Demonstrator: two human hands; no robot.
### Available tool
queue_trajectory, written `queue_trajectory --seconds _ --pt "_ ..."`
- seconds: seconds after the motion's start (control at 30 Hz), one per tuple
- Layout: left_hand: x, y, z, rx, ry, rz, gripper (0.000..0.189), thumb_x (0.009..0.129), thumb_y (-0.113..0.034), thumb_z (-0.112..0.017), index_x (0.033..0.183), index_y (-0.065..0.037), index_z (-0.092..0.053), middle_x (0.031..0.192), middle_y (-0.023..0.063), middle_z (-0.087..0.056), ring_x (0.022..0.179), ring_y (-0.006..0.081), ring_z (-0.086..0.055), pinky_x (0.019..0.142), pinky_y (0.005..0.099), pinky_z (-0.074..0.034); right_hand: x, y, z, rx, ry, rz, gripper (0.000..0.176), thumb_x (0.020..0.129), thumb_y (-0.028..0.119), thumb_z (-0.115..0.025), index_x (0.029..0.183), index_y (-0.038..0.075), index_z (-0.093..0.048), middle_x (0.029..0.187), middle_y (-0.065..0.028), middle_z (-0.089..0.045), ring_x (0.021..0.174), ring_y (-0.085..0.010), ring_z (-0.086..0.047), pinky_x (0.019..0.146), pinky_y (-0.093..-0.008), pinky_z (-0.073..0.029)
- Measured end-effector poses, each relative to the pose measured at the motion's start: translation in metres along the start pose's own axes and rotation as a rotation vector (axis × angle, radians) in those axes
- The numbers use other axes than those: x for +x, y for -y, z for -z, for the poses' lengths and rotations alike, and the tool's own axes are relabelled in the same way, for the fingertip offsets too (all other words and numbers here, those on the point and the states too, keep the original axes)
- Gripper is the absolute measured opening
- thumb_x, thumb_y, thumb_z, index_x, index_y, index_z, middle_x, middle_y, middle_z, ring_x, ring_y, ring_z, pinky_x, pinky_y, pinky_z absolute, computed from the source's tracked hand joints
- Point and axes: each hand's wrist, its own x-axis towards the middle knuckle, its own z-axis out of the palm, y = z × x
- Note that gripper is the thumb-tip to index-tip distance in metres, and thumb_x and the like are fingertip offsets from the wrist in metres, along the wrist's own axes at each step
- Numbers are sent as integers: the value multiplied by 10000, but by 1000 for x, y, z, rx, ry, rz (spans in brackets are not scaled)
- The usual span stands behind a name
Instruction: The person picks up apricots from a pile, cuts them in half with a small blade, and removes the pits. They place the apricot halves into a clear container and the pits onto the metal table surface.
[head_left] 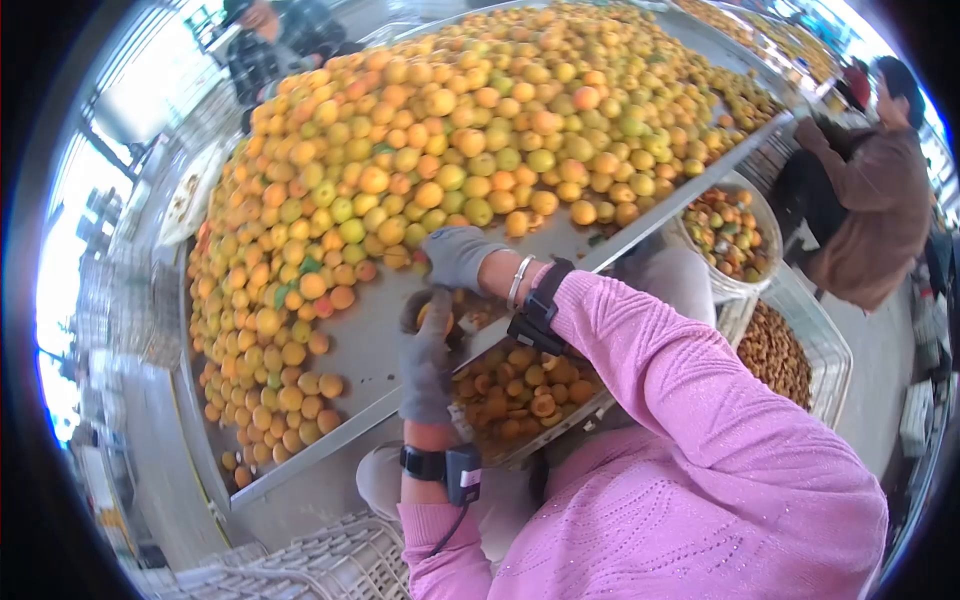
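An apricot is being gripped by the left hand, near the right hand, whose grip cannot be told. Cut apricots are being kept in a crate just below the hands, seemingly for short reach.

Pink sweater, grey gloves, silver bangle, black wrist straps (one with a dark cable)

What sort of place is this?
Probably a fruit-processing shed. A broad metal table is heaped with apricot-like fruit, a pale crate nearby holds what look like fruit stones, and another person sits to the right.
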Motion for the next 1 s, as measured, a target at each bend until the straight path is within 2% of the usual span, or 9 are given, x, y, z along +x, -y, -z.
queue_trajectory --seconds 0.17,0.43,0.53,0.57,0.63,0.7,0.77,0.93,1.0 --pt "-13 -3 -20 262 407 -110 169 915 -154 -591 987 -15 -653 898 45 -643 816 99 -589 664 262 -514 -74 -33 69 260 -401 -155 434 758 398 -698 1025 62 -633 914 -186 -676 884 -370 -650 805 -449 -503" --pt "-27 -13 -37 383 429 -72 181 881 -107 -624 1018 5 -664 887 24 -671 782 91 -596 715 230 -477 -239 -141 157 344 -1091 -569 482 762 390 -744 1072 46 -612 836 -154 -683 789 -292 -680 707 -394 -529" --pt "-24 -8 -35 343 432 -33 180 890 -106 -617 1021 10 -657 904 30 -673 818 102 -613 738 244 -493 -261 -179 166 517 -1441 -503 495 774 396 -733 1063 16 -605 892 -196 -685 849 -331 -678 759 -408 -524" --pt "-22 -4 -34 312 449 -39 180 894 -108 -615 1023 12 -653 910 31 -672 836 107 -620 742 251 -501 -264 -209 162 512 -1439 -496 495 774 396 -733 1063 16 -605 892 -196 -685 849 -331 -678 759 -408 -524" --pt "-21 -2 -33 330 463 -51 177 895 -107 -613 1020 12 -653 913 31 -670 840 108 -621 745 253 -504 -275 -272 142 85 -1158 -1019 485 782 380 -728 1058 1 -601 902 -205 -678 869 -356 -664 779 -424 -507" --pt "-17 -6 -37 348 475 -86 174 896 -107 -611 1017 13 -652 916 30 -668 845 110 -622 747 254 -507 -289 -263 126 162 -1078 -1075 467 781 360 -731 1056 6 -601 907 -211 -671 878 -375 -651 784 -433 -493" --pt "-23 -7 -37 357 449 -136 173 900 -116 -615 1009 14 -649 900 29 -660 844 110 -622 766 258 -505 -299 -248 111 207 -1172 -978 429 773 331 -737 1033 13 -614 852 -195 -664 833 -371 -648 758 -427 -494" --pt "-26 -12 -38 370 392 -87 181 908 -136 -617 1004 14 -647 885 29 -650 854 110 -617 788 259 -489 -292 -220 109 714 -1210 -777 171 827 127 -680 972 41 -651 680 18 -581 543 -59 -472 484 -235 -383" --pt "-16 -3 -31 265 400 -97 187 919 -158 -614 1002 6 -650 879 27 -647 819 102 -593 754 244 -474 -267 -192 130 797 -1058 -666 145 845 137 -667 942 29 -658 672 18 -582 546 -77 -490 497 -241 -394"
